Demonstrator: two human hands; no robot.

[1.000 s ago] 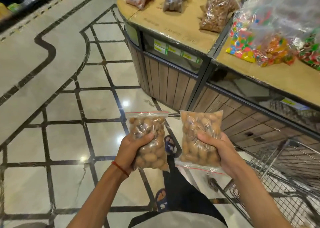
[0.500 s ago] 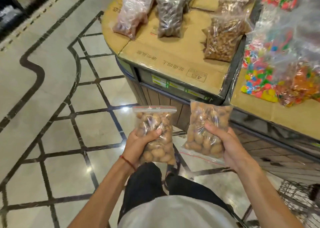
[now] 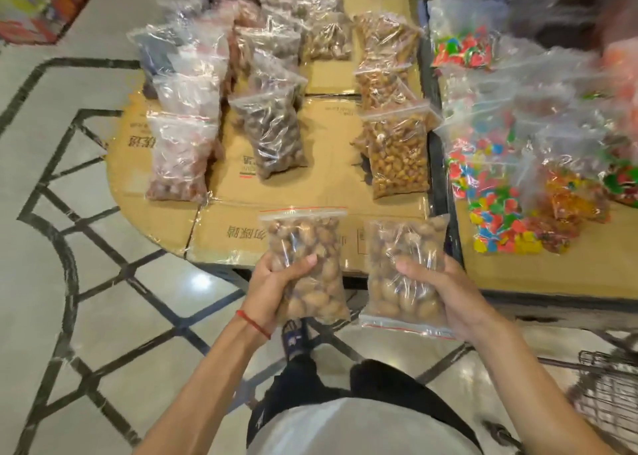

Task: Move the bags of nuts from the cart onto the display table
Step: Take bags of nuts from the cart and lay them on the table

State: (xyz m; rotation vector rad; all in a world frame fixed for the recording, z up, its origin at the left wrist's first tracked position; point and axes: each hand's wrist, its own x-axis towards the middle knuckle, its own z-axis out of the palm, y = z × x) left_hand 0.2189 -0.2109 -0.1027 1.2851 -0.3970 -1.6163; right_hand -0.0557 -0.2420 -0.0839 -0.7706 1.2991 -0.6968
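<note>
The left hand (image 3: 271, 290) gripped the left bag (image 3: 307, 244), a clear, crinkled plastic pouch of smooth oval tan nuts. The thumb lay across its front and the red-lined zip strip was at the far end. The right hand (image 3: 448, 299) clasped the right bag (image 3: 404, 247), the same kind, zip strip at the near end. Both bags hung over the near edge of the table (image 3: 221, 226), topped with flat brown cardboard (image 3: 331, 164) under glossy film. On it lay rows of pouches (image 3: 272, 137) of pinkish, dark brown and golden nuts. Bright candy (image 3: 500, 226) lay bagged on the next table (image 3: 518, 275). The wire cart (image 3: 611, 396) showed at lower right. Dark characters (image 3: 247, 232) printed on the cardboard faced away, unreadable.
</note>
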